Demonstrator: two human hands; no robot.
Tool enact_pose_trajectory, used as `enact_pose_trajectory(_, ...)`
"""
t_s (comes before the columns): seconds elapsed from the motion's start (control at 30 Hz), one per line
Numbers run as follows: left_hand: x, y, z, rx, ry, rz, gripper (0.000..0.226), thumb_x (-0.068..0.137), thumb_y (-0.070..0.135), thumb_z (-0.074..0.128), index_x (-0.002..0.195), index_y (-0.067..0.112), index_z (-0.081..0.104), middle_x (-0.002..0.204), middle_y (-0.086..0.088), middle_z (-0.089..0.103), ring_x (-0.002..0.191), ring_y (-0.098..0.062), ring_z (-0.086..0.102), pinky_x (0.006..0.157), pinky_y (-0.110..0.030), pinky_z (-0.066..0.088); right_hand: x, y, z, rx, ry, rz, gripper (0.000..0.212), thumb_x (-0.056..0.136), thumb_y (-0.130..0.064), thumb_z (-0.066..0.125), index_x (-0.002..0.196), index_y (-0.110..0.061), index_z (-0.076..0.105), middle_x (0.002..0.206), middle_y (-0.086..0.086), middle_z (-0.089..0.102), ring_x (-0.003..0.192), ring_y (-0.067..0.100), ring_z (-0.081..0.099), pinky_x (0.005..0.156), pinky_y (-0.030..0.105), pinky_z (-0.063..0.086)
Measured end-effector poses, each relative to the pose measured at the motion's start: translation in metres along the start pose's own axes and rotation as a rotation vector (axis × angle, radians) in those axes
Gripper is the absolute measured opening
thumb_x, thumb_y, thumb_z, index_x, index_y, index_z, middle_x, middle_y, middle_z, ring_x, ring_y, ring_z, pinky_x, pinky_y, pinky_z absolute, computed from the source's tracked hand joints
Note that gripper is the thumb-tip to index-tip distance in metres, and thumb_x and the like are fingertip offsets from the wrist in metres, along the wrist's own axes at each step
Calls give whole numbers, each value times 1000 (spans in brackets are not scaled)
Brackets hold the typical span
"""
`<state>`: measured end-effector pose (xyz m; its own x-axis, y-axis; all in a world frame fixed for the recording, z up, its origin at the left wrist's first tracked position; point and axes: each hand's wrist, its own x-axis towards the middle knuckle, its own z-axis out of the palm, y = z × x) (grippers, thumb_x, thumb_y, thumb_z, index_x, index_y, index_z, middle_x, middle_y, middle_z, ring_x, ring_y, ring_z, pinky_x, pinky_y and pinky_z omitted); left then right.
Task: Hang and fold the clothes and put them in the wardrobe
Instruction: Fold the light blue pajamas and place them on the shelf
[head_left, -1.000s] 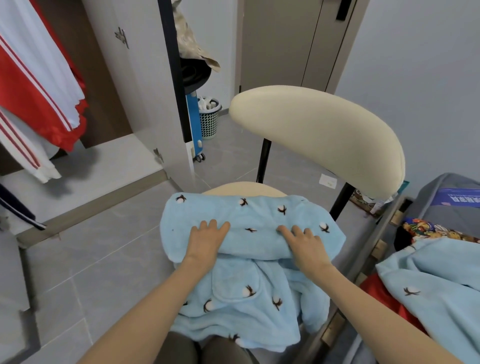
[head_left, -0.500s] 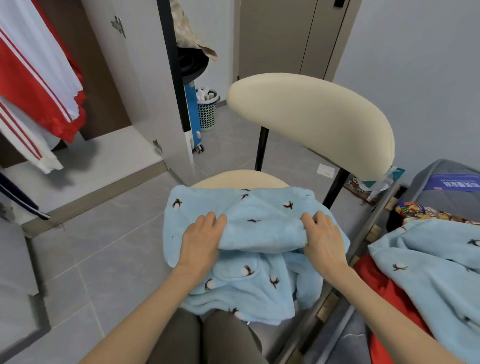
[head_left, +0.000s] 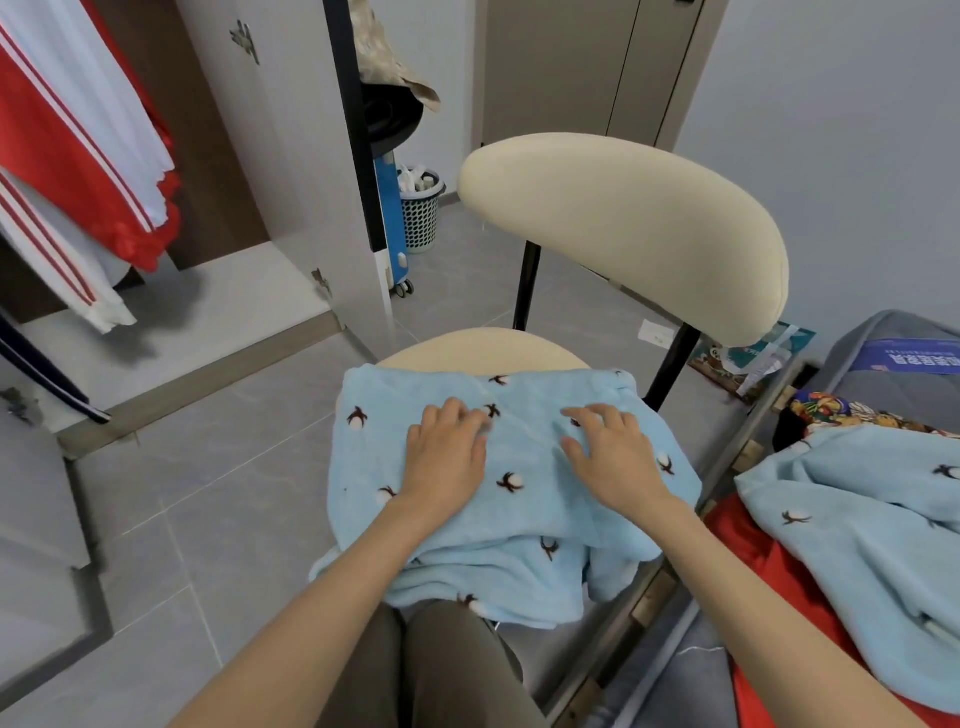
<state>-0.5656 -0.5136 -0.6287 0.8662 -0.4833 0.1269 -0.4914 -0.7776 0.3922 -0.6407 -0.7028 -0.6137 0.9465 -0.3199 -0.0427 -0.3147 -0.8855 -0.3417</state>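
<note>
Cream chair seat (head_left: 467, 349), blue garment (head_left: 524, 499) under both flat hands (head_left: 447, 457)

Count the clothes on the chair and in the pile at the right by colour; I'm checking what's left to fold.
Light blue fleece: 2, the chair fleece and the pile fleece
Red: 1, the red garment
Multicoloured print: 1, the printed piece
Total: 4
</note>
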Motion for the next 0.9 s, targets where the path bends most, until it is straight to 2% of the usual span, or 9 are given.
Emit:
enact_pose_trajectory(0.07,8,5,13,47,-97,-59,41,103,33,31,143,38,37,155,4,22,140,-33,16,111,-51,18,7,-12,14,7,-81,14,50,103,-41,30,151,-38,20,161,1,10,147,31,6,115,59,11)
enact_pose_trajectory(0.1,9,3,22,66,-182,-105,45,103,39,26,148,44,23,161,7,5,145,-37,-1,113,-59,6,9,-14,24,20,-146,66,51,103,-46,25,151,-45,10,162,-4,-1,148,33,-5,113,65,3)
enact_pose_trajectory(0.17,8,-7,41,82,-270,-188,50,101,52,18,148,52,1,160,11,-17,143,-41,-22,109,-66,-12,6,-12,48,64,-215,202,52,98,-60,17,146,-56,-4,160,-13,-17,144,36,-22,108,72,-6)
enact_pose_trajectory(0.27,-3,-21,62,99,-213,-210,54,95,62,14,143,58,-10,156,14,-27,140,-39,-30,104,-66,-22,-10,-4,79,141,-171,351,60,85,-80,13,133,-68,-20,153,-24,-31,139,38,-34,103,76,-8)
enact_pose_trajectory(0.33,-6,-24,69,112,-174,-198,55,93,64,14,143,59,-9,156,15,-28,140,-38,-31,101,-65,-26,-17,-1,89,188,-136,400,67,74,-88,13,126,-71,-27,148,-27,-36,137,39,-35,104,77,-4)
enact_pose_trajectory(0.4,-2,-26,72,124,-154,-198,56,92,65,14,144,58,-7,157,15,-25,140,-37,-30,99,-63,-29,-12,2,95,187,-111,385,73,67,-91,12,127,-71,-26,148,-28,-35,137,40,-34,104,76,1)
enact_pose_trajectory(0.53,13,-24,80,142,-130,-225,55,94,62,17,147,55,2,160,12,-15,142,-39,-25,100,-64,-28,18,8,97,133,-101,329,74,74,-88,20,138,-67,-10,153,-25,-23,138,42,-29,103,77,4)
enact_pose_trajectory(0.63,28,-23,85,149,-102,-241,54,96,60,20,148,52,8,162,9,-9,143,-42,-21,101,-67,-26,43,12,98,61,-104,301,73,77,-86,21,140,-63,-8,155,-23,-21,138,41,-29,102,78,5)
enact_pose_trajectory(0.9,97,-41,94,151,-64,-276,55,96,59,20,149,50,10,162,8,-2,143,-46,-17,103,-70,-21,126,16,103,66,-82,207,73,77,-86,18,142,-62,-3,157,-22,-18,139,35,-33,102,77,-2)
